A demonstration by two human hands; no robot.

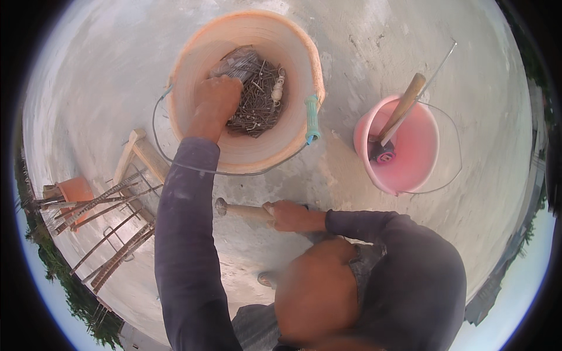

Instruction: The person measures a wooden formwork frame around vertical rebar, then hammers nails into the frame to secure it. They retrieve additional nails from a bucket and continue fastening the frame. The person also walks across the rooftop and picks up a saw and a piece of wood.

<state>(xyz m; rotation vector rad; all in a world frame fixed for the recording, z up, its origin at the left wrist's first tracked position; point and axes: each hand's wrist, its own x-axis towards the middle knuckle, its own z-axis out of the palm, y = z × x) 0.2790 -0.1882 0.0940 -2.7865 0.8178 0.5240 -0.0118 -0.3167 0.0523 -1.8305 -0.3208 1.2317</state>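
An orange bucket [295, 52] stands on a concrete slab and holds a heap of grey nails [260, 96] with a small spool of string. My left hand [218, 96] reaches down inside it, fingers curled into the nails at the heap's left side. My right hand [290, 215] is lower, just in front of the bucket, closed around the wooden handle of a hammer [243, 209]. The hammer's metal head [220, 206] points left, close above the concrete. My bent knee [316, 292] fills the lower middle.
A pink bucket [418, 158] with a wooden-handled tool [403, 110] stands at the right. Wooden pieces [143, 153], an orange block [76, 190] and several rebar rods [111, 225] lie at the left, near the slab's edge. Treetops show beyond the slab's edge.
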